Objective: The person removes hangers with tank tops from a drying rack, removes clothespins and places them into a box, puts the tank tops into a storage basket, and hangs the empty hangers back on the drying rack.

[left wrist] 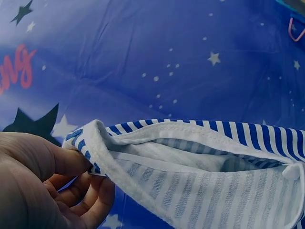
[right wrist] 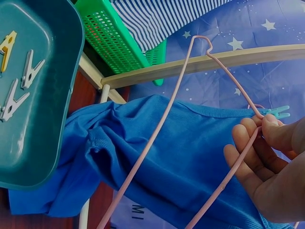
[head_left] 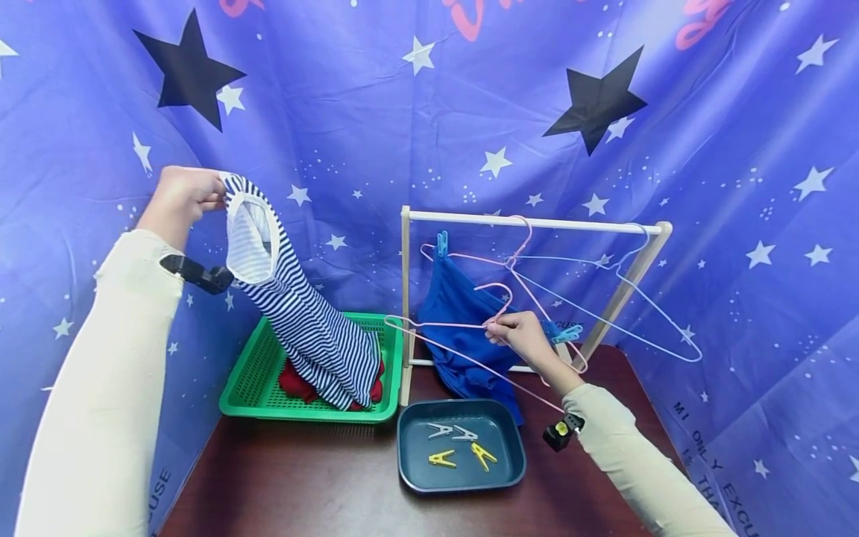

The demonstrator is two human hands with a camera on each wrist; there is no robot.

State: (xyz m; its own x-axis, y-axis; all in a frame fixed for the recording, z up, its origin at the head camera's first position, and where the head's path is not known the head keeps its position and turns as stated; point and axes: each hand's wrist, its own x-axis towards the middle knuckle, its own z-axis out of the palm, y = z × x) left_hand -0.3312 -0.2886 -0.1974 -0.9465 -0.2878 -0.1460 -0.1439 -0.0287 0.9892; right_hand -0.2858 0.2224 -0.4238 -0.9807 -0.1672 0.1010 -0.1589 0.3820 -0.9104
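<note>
My left hand [head_left: 184,195] pinches the white-edged opening of a navy-and-white striped garment [head_left: 305,313], raised high at the left. Its lower end hangs into a green basket [head_left: 251,380]. In the left wrist view the thumb and fingers grip one end of the garment's opening [left wrist: 157,167]. My right hand [head_left: 526,339] holds a pink hanger [right wrist: 162,117] near the base of its hook, in front of the rack. Nothing hangs on this hanger. Behind it, a blue garment [head_left: 463,328] hangs from another pink hanger [head_left: 523,231], fixed by blue clothespins [head_left: 441,244].
A rack with a white rail [head_left: 463,217] and wooden posts stands at the back right. A bare light-blue hanger [head_left: 644,339] hangs at its right end. Red cloth [head_left: 295,382] lies in the basket. A dark tray [head_left: 409,477] in front holds grey and yellow clothespins [head_left: 441,459].
</note>
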